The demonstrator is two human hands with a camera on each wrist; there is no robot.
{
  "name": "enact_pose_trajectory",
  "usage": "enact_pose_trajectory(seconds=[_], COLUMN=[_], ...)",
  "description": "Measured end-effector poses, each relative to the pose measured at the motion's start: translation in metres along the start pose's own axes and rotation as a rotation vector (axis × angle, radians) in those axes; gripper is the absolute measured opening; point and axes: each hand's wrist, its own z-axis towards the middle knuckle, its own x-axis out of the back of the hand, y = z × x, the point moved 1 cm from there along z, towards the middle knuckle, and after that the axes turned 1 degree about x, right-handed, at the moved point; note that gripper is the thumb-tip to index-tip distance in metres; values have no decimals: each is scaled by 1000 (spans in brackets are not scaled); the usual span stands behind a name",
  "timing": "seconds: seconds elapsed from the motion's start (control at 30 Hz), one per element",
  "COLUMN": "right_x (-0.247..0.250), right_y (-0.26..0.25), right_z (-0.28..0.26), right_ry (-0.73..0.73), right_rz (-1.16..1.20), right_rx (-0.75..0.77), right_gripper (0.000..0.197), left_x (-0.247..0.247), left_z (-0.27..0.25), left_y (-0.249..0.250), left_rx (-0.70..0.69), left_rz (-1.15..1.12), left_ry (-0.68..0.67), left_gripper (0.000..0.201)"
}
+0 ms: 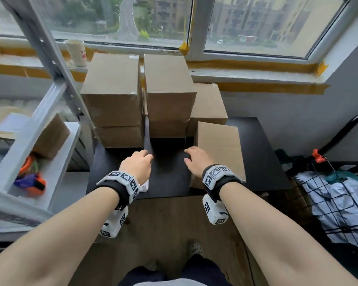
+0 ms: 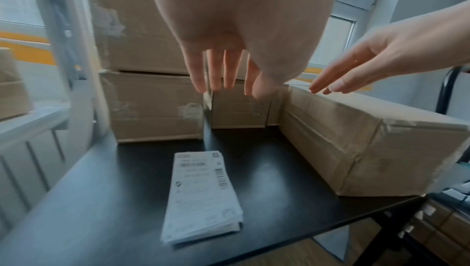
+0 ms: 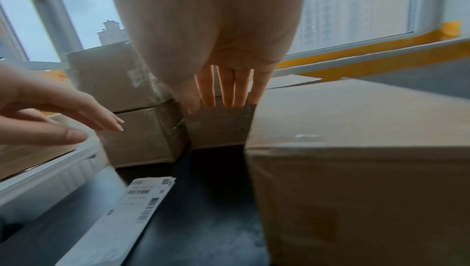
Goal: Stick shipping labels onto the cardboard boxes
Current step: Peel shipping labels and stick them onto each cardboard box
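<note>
Brown cardboard boxes stand stacked at the back of a black table (image 1: 262, 162): a left stack (image 1: 112, 89), a middle stack (image 1: 167, 87) and a lower box behind on the right (image 1: 209, 104). Another box (image 1: 219, 149) lies at the table's right, nearest me. A stack of white shipping labels (image 2: 201, 196) lies flat on the table under my left wrist. My left hand (image 1: 137, 163) and my right hand (image 1: 196, 159) hover over the table before the middle stack, fingers straight, holding nothing. The right hand is beside the near box's left edge.
A grey metal shelf (image 1: 39, 124) stands at the left with a small cardboard box (image 1: 50, 139) and an orange and purple tool (image 1: 32, 181) on it. A paper cup (image 1: 77, 51) sits on the window sill. A wire cart with bags (image 1: 339, 203) is at the right.
</note>
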Motion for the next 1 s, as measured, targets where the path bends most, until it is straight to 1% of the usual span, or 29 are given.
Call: enact_pose_trajectory(seconds=[0.1,0.2,0.4,0.57,0.73,0.83,0.9,1.0], right_x=[-20,-44,-94,-126,-152,-167,-174,-180], right_y=[-29,-53,-81,-87,-86,-82,-78,-73], right_z=[9,17,34,40,40,38,35,29], right_ry=[-43,-93,-208,-279,-284,-293,-279,-259], right_rz=[-23,-27,-30,-41,-75,-56,-13,31], right_rx=[50,97,148,168,265,255,239,240], right_gripper=[42,41,39,49,66,71,71,70], left_x=[-7,-19,-43,-67,-97,-114,-122,-129], left_z=[-11,-19,-30,-31,-24,-21,-21,-23], left_y=[-27,-52,-87,-101,-107,-107,-107,-106], left_rx=[44,78,128,74,2,-40,-58,-63], left_rz=[8,5,-18,-84,-106,-67,-23,8], left_ry=[-30,-49,-125,-198,-218,-198,-193,-192], left_gripper=[39,38,37,44,58,66,67,62])
